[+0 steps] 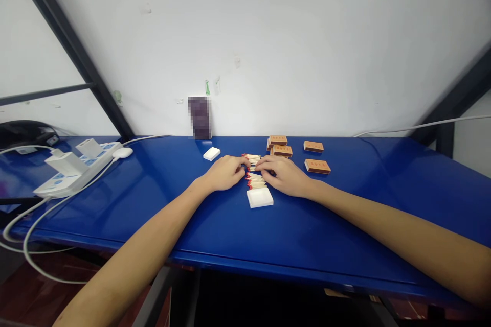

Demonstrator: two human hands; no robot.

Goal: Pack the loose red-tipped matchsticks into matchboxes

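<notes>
Where the matches (257, 182) lie: on the blue table (215, 230), between both hands, red heads facing left.
Left hand (226, 172): curled at the head ends; from my remote view, I cannot tell whether it pinches any.
Right hand (287, 176): at the wooden ends, grip equally unreadable, seemingly opposing the left to confine the sticks.
White tray (261, 204): just nearside, presumably within both hands' reach.

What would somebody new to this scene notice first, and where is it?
Probably the red-tipped matches near the middle of the blue desk, with the left hand and right hand at either side of them. Just nearer the wearer sits a shallow white tray. The orange matchboxes also stand out against the blue, some beyond the right hand and two farther right.
</notes>
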